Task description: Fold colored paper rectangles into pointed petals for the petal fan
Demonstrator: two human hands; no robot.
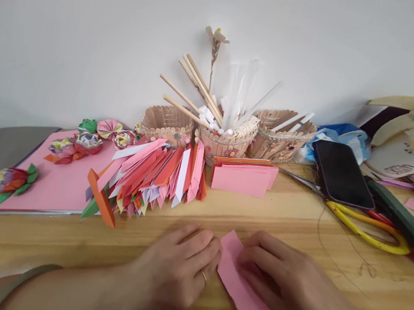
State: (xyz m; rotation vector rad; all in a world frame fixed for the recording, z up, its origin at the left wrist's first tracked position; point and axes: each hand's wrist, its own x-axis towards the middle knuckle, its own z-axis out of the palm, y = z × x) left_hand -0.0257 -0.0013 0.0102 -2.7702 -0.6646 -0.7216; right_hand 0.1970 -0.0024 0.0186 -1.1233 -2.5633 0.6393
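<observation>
A pink paper strip (245, 300) lies slantwise on the wooden table between my hands, its pointed far end toward the back. My left hand (181, 267), with a ring on one finger, is closed at the strip's left edge; its fingertips are mostly hidden. From the right, my right hand (279, 269) bends its fingers over the strip, closed on it, the thumb out of sight. Just beyond stands a stack of folded paper rectangles (244, 178), pink in front. To its left is a row of folded paper pieces (159, 174) in red, pink, orange and white.
Paper flowers (88, 141) rest on a pink sheet (51, 191) at left. Decorated stick baskets (226, 147) hold wooden sticks and clear tubes by the wall. At right are yellow-handled scissors (366, 240), a phone (344, 173), a dark green bar (403, 219) and loose thread.
</observation>
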